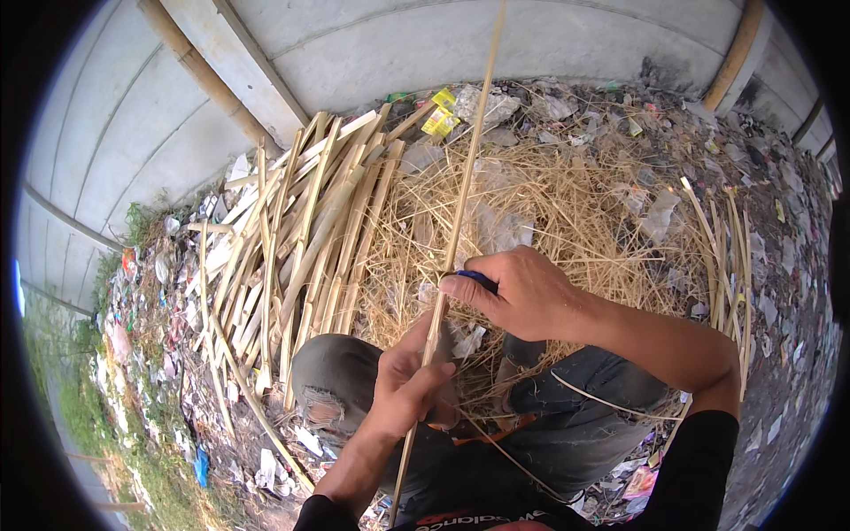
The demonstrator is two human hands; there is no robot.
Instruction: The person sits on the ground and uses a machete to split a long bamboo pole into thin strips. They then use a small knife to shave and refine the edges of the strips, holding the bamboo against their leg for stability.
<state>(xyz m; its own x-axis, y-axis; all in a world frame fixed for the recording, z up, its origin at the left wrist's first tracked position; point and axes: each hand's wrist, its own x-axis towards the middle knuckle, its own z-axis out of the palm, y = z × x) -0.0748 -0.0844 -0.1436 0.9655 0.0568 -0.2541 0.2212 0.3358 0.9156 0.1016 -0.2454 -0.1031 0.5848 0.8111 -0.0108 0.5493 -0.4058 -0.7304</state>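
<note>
A long, thin bamboo strip [469, 173] runs upright through the middle of the view, from between my legs toward the wall. My left hand [404, 389] is closed around its lower part, with the thumb lying across it. Higher up, my right hand [529, 294] grips a blue-handled tool [479, 280], its thumb pressed against the strip. The tool's working end is hidden behind the strip and thumb, so its exact kind does not show. Pale shavings [567, 212] lie heaped on the ground beyond my hands.
Split bamboo pieces [305, 230] are piled at the left, and a few thin strips [722, 257] lie at the right. A concrete wall [496, 44] with bamboo poles [202, 73] stands behind. Scattered litter covers the ground; my bent knees [332, 376] flank the work.
</note>
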